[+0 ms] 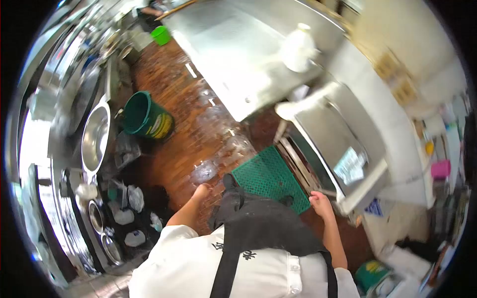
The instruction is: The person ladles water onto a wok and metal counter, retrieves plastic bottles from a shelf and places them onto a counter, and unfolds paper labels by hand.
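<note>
My left hand (202, 191) hangs low over the wet brown floor (184, 154), blurred, with its fingers mostly hidden; I see nothing in it. On the other side, my right hand (322, 203) is loosely curled, with nothing visible in it. It is beside the front corner of a steel-topped unit (343, 129); whether it touches the unit I cannot tell. A pale blue-and-white cloth or packet (351, 166) lies on that top. Between my hands, below, a green perforated mat (271, 174) covers part of the floor.
A dark green bucket (146, 116) and a large steel bowl (96, 138) stand on the left. A steel table (223, 54) carries a whitish jug or bag (299, 49). Farther off are a bright green bucket (160, 35) and part of another person (149, 14).
</note>
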`<state>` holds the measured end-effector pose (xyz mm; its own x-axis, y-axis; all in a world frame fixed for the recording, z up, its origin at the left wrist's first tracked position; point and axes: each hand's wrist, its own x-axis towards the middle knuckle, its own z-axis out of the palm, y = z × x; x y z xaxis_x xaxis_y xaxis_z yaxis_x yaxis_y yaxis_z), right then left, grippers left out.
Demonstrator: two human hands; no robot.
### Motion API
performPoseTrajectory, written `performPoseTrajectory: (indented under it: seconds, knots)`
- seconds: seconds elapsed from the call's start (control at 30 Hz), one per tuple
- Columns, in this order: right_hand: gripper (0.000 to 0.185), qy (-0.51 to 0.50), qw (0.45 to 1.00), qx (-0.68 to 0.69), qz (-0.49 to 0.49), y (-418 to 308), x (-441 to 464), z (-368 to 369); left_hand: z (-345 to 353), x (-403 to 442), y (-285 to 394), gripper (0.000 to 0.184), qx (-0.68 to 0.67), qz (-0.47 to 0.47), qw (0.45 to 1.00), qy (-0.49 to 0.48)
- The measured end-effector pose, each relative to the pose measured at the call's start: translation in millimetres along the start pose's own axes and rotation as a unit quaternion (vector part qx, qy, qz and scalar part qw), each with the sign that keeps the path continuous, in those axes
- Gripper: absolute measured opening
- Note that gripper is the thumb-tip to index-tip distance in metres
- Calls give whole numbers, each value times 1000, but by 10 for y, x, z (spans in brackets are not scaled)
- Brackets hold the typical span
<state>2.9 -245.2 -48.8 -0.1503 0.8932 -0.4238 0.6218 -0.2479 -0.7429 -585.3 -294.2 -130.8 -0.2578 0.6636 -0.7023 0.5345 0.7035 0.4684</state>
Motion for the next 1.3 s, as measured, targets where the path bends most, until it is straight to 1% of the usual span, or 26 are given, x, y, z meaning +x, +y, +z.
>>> performPoseTrajectory:
  seconds: [0.03,0.07,0.1,0.13,0.17,0.23,0.33,0.4,0.47,0.5,0.53,0.57,0.67,0.73,0.77,0.87,0.93,0.97,1.03,1.07,1.1,1.13,1.17,1.2,1.27,1.3]
  knots:
    - [38,-9,1000,-15,-16,-228,174,63,-14,124,-247,30,46,27,998,28]
    - [38,-19,999,-34,-38,-500,341,148,-11,297,-537,31,56,62,996,8]
    - [38,-30,996,-52,-61,-805,519,265,-81,287,-617,32,85,89,992,8]
    - [39,-44,993,-66,-88,-1122,735,440,-176,215,-718,33,71,63,995,25]
    - [39,-62,991,-70,-92,-1394,951,651,-268,203,-834,35,14,47,999,6]
    - [39,-100,988,-82,-86,-1854,1265,1000,-509,192,-1061,35,24,64,998,-16]
    - [40,-178,974,-83,-112,-2584,1695,1530,-1069,88,-1180,32,104,141,984,23]
    - [42,-222,964,-92,-115,-3156,1817,1834,-1390,196,-1335,30,-7,78,997,19]
    - [44,-244,959,-102,-105,-3617,1942,2046,-1438,529,-1580,24,-112,15,992,63]
    - [44,-256,956,-107,-98,-3769,2004,2139,-1585,558,-1523,23,-235,-25,971,44]
    - [46,-262,954,-106,-100,-3827,2115,2232,-1807,585,-1368,23,-353,-63,933,23]
    - [45,-271,950,-118,-97,-3885,2228,2302,-2041,611,-1161,23,-466,-99,879,1]
    - [45,-294,936,-160,-105,-4065,2614,2469,-2505,884,-742,25,-508,-39,860,37]
    - [45,-302,926,-187,-126,-4166,2898,2571,-2861,1035,-412,28,-511,-19,859,31]
    - [45,-308,926,-188,-112,-4259,3047,2636,-3003,1128,-338,30,-512,-9,858,28]
    - [45,-319,927,-180,-80,-4631,3454,2806,-3246,1503,-366,30,-454,11,889,52]
    - [44,-322,928,-169,-82,-4922,3793,2961,-3251,1833,-746,32,-332,37,936,111]
    - [44,-325,922,-176,-113,-5025,4005,3013,-3177,1932,-1004,33,-271,48,951,139]
    - [44,-332,907,-189,-179,-5253,4506,3192,-3035,1936,-1538,28,-113,23,958,264]
    - [42,-336,905,-180,-189,-5387,4732,3273,-2986,1933,-1895,29,-55,15,977,204]
    - [42,-348,898,-187,-194,-5605,4938,3315,-3026,1784,-2044,33,-100,-157,973,138]
    - [42,-360,891,-193,-200,-5939,5117,3390,-2750,1798,-2510,29,1,-30,987,160]
    - [42,-372,885,-196,-201,-6272,5246,3485,-2988,1568,-2351,32,-40,-194,977,81]
    - [42,-379,866,-235,-225,-6662,5357,3564,-2648,1691,-2705,32,6,-179,968,176]
    - [41,-393,828,-262,-301,-7165,5714,3836,-2745,1580,-3029,21,128,-132,975,128]
    - [40,-400,816,-257,-327,-7426,5853,3984,-2859,1671,-2895,21,159,-143,976,46]
